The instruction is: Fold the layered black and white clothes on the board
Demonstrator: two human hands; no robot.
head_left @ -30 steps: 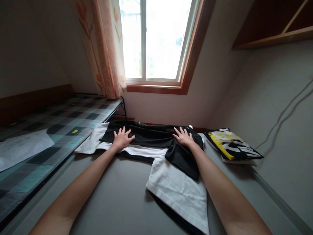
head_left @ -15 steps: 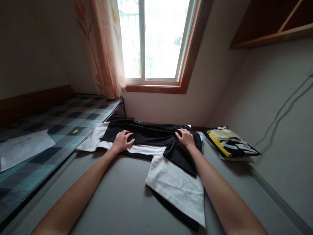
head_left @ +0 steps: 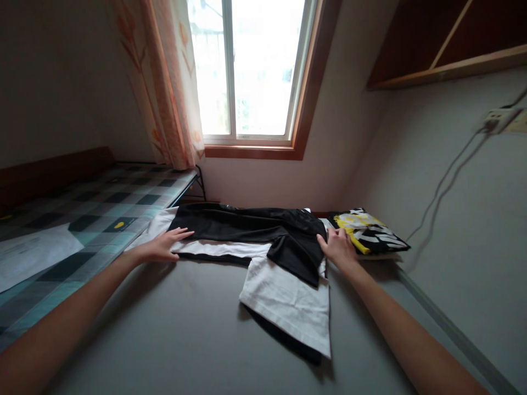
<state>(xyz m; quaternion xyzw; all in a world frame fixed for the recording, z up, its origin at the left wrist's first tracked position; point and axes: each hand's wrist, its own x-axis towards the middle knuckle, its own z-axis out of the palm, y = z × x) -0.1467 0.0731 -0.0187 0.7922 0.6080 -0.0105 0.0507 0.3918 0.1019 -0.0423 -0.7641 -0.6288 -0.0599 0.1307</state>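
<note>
On the grey surface lie layered clothes: a black garment point(head_left: 230, 222), shaped like a folded shirt with its sleeve spread toward me, on top of a white one point(head_left: 288, 296). More black cloth shows under the white layer's lower edge. My left hand point(head_left: 164, 246) is at the left end of the pile, fingers stretched apart, fingertips by the black cloth. At the right end, my right hand point(head_left: 341, 247) has its thumb at the black garment's edge and its fingers loosely bent. Whether the right fingers press on cloth is hidden.
Folded clothes with a yellow, black and white print point(head_left: 370, 230) lie to the right by the wall. A checked mattress point(head_left: 102, 203) with a paper sheet point(head_left: 37, 252) is on the left. A curtained window point(head_left: 255, 71) is ahead; a socket point(head_left: 498, 118) and cable are at right.
Both hands have moved outward from on top of the black garment to its left and right ends. The camera view has turned slightly right. The clothes lie much as before.
</note>
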